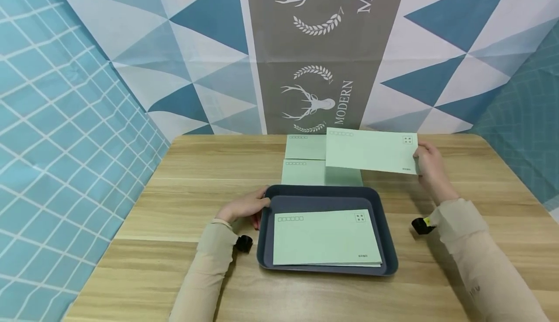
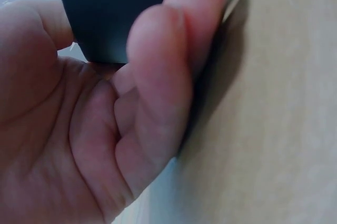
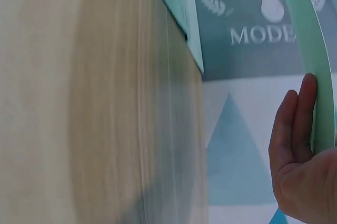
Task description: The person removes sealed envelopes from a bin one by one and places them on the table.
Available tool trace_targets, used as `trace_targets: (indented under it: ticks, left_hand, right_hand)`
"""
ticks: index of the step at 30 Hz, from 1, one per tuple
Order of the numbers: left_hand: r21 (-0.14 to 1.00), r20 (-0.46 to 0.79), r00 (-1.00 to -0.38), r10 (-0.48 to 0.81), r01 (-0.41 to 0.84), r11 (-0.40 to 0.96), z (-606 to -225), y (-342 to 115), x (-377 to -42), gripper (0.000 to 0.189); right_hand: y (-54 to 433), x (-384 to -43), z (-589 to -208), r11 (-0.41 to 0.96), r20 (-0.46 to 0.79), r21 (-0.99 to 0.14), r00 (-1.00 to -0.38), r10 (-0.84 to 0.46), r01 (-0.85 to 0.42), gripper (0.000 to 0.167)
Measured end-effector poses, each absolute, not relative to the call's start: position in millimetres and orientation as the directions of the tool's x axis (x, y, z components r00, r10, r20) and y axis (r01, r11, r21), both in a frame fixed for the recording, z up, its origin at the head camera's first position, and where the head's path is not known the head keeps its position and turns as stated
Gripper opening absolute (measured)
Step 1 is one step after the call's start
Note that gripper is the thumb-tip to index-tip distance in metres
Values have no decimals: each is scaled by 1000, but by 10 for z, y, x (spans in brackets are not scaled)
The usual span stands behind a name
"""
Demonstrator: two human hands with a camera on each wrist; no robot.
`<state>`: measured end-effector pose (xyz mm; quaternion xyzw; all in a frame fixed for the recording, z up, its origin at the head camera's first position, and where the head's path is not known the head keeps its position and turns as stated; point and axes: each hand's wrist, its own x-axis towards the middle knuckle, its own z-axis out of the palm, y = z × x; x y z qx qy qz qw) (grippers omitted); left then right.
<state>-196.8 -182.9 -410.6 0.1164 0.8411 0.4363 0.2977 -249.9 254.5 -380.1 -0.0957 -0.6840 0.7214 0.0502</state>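
My right hand (image 1: 432,169) pinches a pale green envelope (image 1: 371,151) by its right end and holds it raised over the back of the table. In the right wrist view the same envelope (image 3: 310,39) stands edge-on between thumb side and fingers. My left hand (image 1: 246,205) grips a dark grey tray (image 1: 393,259) at its upper left corner, thumb over the rim; the left wrist view has curled fingers (image 2: 158,76) beside the tray's dark wall (image 2: 100,18). Inside the tray lies a small stack of envelopes (image 1: 325,239), printed side up.
Behind the tray, two more envelopes lie on the wooden table (image 1: 209,166), a rear one (image 1: 304,147) and a nearer one (image 1: 302,172), both partly covered by the raised envelope. A patterned curtain (image 1: 209,45) rises at the table's back edge.
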Motion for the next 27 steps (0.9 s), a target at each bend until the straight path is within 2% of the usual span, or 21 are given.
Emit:
trace_targets:
  ticks: [5,10,15,22,27]
  left_hand:
    - [799,-395,-800,451,-57,599,-4095,-1829,-1971,31]
    - [797,-395,-803,446,-57,602,-4075,-1834,-1976,31]
    - [798,-395,-801,451,-56,601,-4069,-1849,-1986,31]
    - [806,-384,-800,461,-45,591,-4058,-1866,-1990,36]
    - [803,-387,-801,458,-48,594,-4054,-1874,-1993,36]
  right_hand:
    - [2632,-2644,-3788,-25,-184,-983,-945,272,185,58]
    - [2705,-2764,-3790,-74,-264,-964,-898,353,254,59]
    - [2786,-2838,-3807,-202,-308,-948,-871,382,247,59]
    - [2886,-2904,-3812,-346,-339,-913,-873,350,216,57]
    - [2923,-2975,-3807,-372,-343,-905,-870,355,205,55]
